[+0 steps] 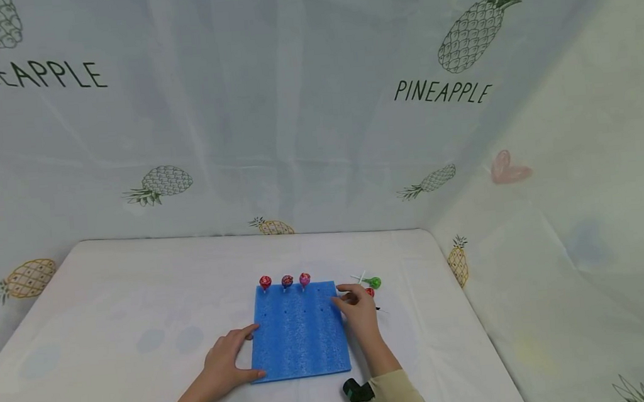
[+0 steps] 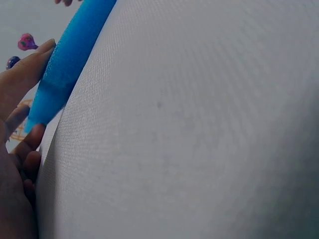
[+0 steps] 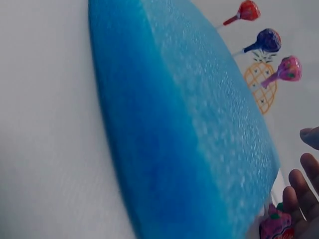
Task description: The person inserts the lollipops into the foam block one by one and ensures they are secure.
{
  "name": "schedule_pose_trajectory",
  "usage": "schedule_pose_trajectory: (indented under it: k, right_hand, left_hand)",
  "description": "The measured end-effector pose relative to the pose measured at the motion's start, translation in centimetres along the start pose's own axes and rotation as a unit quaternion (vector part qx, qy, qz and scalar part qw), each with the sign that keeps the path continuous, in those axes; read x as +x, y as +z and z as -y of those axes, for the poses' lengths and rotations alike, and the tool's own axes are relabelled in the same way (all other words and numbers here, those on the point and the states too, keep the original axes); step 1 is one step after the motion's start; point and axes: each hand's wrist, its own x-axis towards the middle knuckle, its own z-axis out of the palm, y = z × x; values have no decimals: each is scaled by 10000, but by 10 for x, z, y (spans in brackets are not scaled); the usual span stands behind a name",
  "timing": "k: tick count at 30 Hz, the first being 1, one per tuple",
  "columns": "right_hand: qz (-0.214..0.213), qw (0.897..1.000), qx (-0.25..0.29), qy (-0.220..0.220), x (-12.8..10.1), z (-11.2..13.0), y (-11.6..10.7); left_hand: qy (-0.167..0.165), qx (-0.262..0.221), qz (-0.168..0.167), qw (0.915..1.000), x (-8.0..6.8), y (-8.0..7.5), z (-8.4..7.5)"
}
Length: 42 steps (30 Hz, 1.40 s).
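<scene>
A blue foam board (image 1: 299, 338) with small holes lies flat on the white table. Three wrapped lollipops stand upright along its far edge: a red one (image 1: 265, 282), a dark blue one (image 3: 269, 41) and a pink one (image 3: 290, 68). My left hand (image 1: 227, 363) rests against the board's left edge, thumb by the near corner and fingers spread. Over the far right corner hovers my right hand (image 1: 359, 308), thumb and forefinger apart with nothing visible between them. Partly hidden behind it, loose lollipops lie on the table, among them a green one (image 1: 374, 282) and a red one (image 1: 370, 292).
A dark green cylindrical piece (image 1: 356, 391) sits beside the right sleeve (image 1: 400, 397). The white table (image 1: 136, 291) reaches back to a hanging cloth (image 1: 258, 105) printed with pineapples. A second pale cloth (image 1: 586, 237) hangs to the right.
</scene>
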Motion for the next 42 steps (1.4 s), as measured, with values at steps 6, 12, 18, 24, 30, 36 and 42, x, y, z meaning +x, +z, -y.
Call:
schedule_pose_trajectory:
  k: [6, 12, 18, 24, 30, 36, 42]
  right_hand:
    - [-155, 9997, -179, -92, 0, -2, -8]
    - [-91, 9999, -103, 45, 1, -5, -14]
    - [-13, 9997, -171, -153, 4, -7, -21]
    - [-112, 9975, -536, -438, 5, -12, -27]
    - [-147, 9954, -804, -497, 7, -14, -31]
    - [-98, 9937, -1024, -444, 9, -17, -32]
    - [-49, 9915, -1195, -517, 11, -18, -32]
  left_hand:
    - [11, 38, -30, 10000, -1, 0, 0]
    - [35, 43, -51, 10000, -1, 0, 0]
    - [65, 66, -67, 9999, -1, 0, -1]
    - [90, 53, -68, 9999, 0, 0, 0]
    - [29, 57, -22, 10000, 0, 0, 0]
    - [23, 35, -1, 10000, 0, -1, 0]
    - [60, 42, -31, 10000, 1, 0, 1]
